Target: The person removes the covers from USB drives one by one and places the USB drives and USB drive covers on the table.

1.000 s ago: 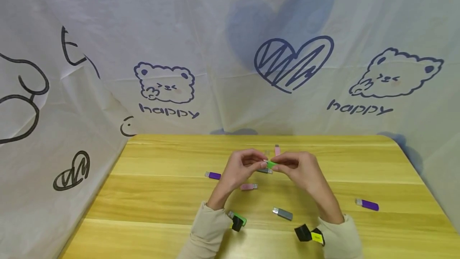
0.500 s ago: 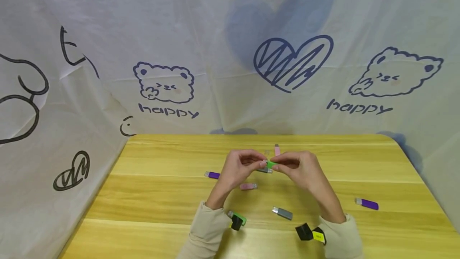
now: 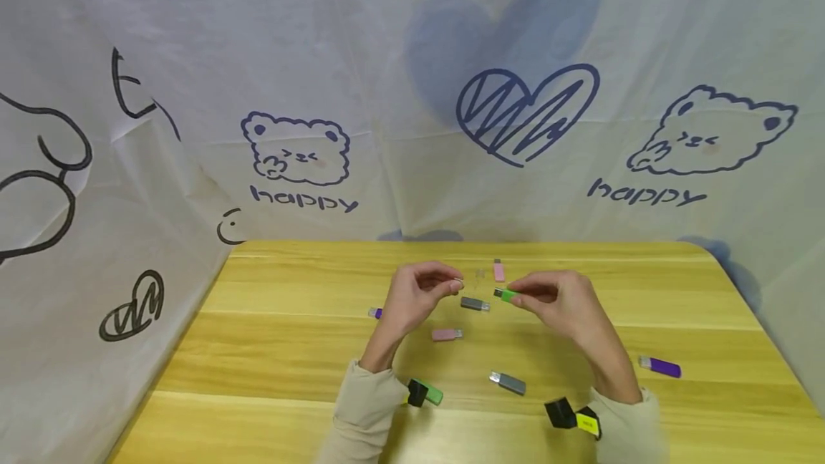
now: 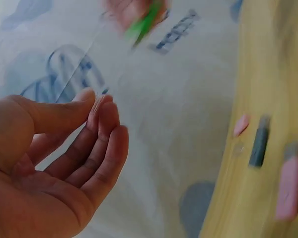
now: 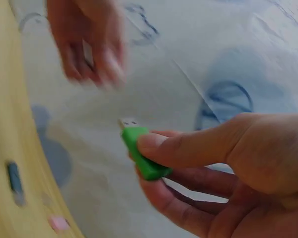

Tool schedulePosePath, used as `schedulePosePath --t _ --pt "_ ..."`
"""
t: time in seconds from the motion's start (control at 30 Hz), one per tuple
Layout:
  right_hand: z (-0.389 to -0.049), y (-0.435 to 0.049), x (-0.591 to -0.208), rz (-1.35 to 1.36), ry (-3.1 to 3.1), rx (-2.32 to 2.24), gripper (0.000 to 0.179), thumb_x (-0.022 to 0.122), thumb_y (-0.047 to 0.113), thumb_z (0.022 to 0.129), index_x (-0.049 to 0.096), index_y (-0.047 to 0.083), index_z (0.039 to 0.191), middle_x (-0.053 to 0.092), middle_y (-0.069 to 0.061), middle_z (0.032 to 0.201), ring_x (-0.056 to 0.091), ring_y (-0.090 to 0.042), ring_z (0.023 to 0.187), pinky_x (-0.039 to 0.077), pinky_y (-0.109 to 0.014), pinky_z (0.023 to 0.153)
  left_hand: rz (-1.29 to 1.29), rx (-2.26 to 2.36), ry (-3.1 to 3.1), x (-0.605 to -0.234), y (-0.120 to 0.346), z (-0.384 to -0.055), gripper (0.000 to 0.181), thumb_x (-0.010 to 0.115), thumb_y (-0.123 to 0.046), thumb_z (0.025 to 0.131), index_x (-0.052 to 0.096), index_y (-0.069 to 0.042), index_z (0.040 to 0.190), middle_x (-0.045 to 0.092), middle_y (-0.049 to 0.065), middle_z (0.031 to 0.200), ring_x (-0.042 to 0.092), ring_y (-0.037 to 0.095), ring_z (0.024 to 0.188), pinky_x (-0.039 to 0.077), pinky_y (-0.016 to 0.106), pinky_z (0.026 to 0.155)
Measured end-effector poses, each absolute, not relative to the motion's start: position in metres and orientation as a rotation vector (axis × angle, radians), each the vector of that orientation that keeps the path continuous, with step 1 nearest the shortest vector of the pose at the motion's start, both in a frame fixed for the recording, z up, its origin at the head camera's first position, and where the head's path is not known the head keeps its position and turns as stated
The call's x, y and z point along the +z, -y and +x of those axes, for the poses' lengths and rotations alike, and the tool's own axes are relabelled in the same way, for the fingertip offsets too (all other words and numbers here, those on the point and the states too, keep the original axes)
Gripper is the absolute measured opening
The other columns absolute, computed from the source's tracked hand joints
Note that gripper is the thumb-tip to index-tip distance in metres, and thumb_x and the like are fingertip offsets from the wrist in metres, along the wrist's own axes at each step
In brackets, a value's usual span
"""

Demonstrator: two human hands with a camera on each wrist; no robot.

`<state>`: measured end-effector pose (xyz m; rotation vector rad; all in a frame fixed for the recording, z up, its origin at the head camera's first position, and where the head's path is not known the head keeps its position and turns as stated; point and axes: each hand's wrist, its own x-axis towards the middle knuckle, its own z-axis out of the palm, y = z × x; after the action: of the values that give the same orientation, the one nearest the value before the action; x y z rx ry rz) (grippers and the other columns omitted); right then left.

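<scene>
My right hand (image 3: 562, 301) pinches a green USB stick (image 5: 143, 154) between thumb and fingers, above the table. Its bare metal plug (image 5: 128, 122) points toward the left hand. Held apart to the left, my left hand (image 3: 415, 298) pinches a small, pale, clear-looking cap (image 3: 458, 281) at its fingertips, mostly hidden by thumb and index finger. Below and between the hands lies a dark grey USB stick (image 3: 475, 303). A pink USB stick (image 3: 499, 271) is just behind, beside small clear caps (image 3: 480, 275) on the wood.
Several more USB sticks lie on the wooden table (image 3: 277, 349): pink (image 3: 445, 335), grey (image 3: 508, 383), green (image 3: 430, 392) near the left sleeve, and purple (image 3: 664, 367) at right. Another purple stick (image 3: 376, 313) is partly behind the left hand. A printed cloth (image 3: 399, 185) hangs behind.
The hands, together at the green USB stick before, have drawn apart. The stick's plug is now uncovered in the right hand, and the left hand has moved left with the cap.
</scene>
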<state>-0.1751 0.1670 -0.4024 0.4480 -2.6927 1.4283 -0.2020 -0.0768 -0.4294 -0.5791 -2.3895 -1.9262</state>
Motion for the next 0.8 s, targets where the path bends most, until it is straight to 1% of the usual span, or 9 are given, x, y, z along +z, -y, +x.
schedulePosePath --t 0.03,0.1,0.23,0.33,0.47,0.5,0.6,0.7,0.8 --pt "-0.174 -0.17 -0.402 0.43 2.701 1.41 0.013 0.079 0.003 0.089 0.08 0.002 0.102 0.076 -0.012 0.098 0.072 -0.019 0.079 0.057 -0.021 0.065 -0.557 -1.922 2.379 -0.43 0.079 -0.202 0.008 0.074 -0.001 0.093 0.077 0.003 0.099 0.076 0.015 0.096 0.075 0.028 0.085 0.06 0.029 0.077" --pt "-0.174 -0.175 -0.402 0.416 2.712 1.4 0.012 0.079 0.001 0.089 0.079 0.002 0.102 0.076 -0.011 0.097 0.071 -0.018 0.078 0.057 -0.022 0.065 -0.556 -1.935 2.358 -0.431 0.082 -0.204 0.008 0.074 0.001 0.092 0.077 0.004 0.099 0.076 0.017 0.096 0.075 0.03 0.086 0.061 0.03 0.078" --pt "-0.177 -0.176 -0.405 0.457 2.722 1.42 0.017 0.077 0.001 0.091 0.077 0.0 0.108 0.076 -0.012 0.099 0.071 -0.019 0.08 0.057 -0.023 0.067 -0.614 -1.94 2.41 -0.433 0.079 -0.206 0.01 0.074 -0.005 0.094 0.077 0.002 0.101 0.076 0.017 0.099 0.075 0.029 0.089 0.061 0.041 0.082" --pt "-0.181 -0.178 -0.409 0.454 2.742 1.401 0.021 0.074 0.001 0.093 0.076 0.0 0.114 0.075 -0.014 0.103 0.071 -0.021 0.084 0.057 -0.023 0.068 -0.618 -1.914 2.442 -0.435 0.075 -0.206 0.009 0.075 -0.006 0.094 0.077 0.001 0.1 0.076 0.015 0.098 0.074 0.03 0.088 0.06 0.045 0.081" --pt "-0.187 -0.189 -0.416 0.368 2.76 1.373 0.021 0.072 0.002 0.096 0.076 0.001 0.116 0.074 -0.016 0.108 0.071 -0.027 0.091 0.056 -0.024 0.069 -0.609 -1.893 2.455 -0.436 0.072 -0.207 0.009 0.075 -0.005 0.093 0.078 0.0 0.099 0.076 0.014 0.098 0.074 0.033 0.088 0.06 0.044 0.081" --pt "-0.189 -0.192 -0.418 0.332 2.761 1.375 0.02 0.072 0.004 0.096 0.076 0.002 0.115 0.073 -0.016 0.109 0.071 -0.029 0.092 0.056 -0.024 0.069 -0.605 -1.898 2.457 -0.437 0.072 -0.207 0.009 0.075 -0.006 0.093 0.078 0.0 0.1 0.077 0.015 0.099 0.074 0.033 0.089 0.06 0.045 0.082" --pt "-0.198 -0.204 -0.426 0.229 2.738 1.415 0.02 0.074 0.005 0.095 0.074 -0.002 0.113 0.072 -0.019 0.109 0.072 -0.031 0.093 0.056 -0.023 0.07 -0.587 -1.921 2.461 -0.438 0.074 -0.208 0.011 0.075 -0.006 0.093 0.078 0.0 0.101 0.077 0.015 0.1 0.074 0.034 0.09 0.059 0.048 0.084" --pt "-0.212 -0.213 -0.433 0.133 2.724 1.481 0.025 0.076 0.01 0.094 0.072 -0.004 0.115 0.071 -0.021 0.109 0.072 -0.027 0.09 0.056 -0.025 0.072 -0.563 -1.939 2.459 -0.439 0.076 -0.209 0.012 0.074 -0.006 0.093 0.078 0.002 0.101 0.077 0.015 0.1 0.075 0.033 0.089 0.06 0.044 0.084" --pt "-0.228 -0.219 -0.442 0.055 2.712 1.547 0.029 0.075 0.012 0.095 0.07 -0.006 0.118 0.07 -0.022 0.11 0.071 -0.023 0.088 0.058 -0.026 0.074 -0.56 -1.941 2.458 -0.441 0.078 -0.21 0.012 0.074 -0.005 0.093 0.078 0.003 0.101 0.077 0.015 0.099 0.074 0.035 0.09 0.061 0.036 0.083"
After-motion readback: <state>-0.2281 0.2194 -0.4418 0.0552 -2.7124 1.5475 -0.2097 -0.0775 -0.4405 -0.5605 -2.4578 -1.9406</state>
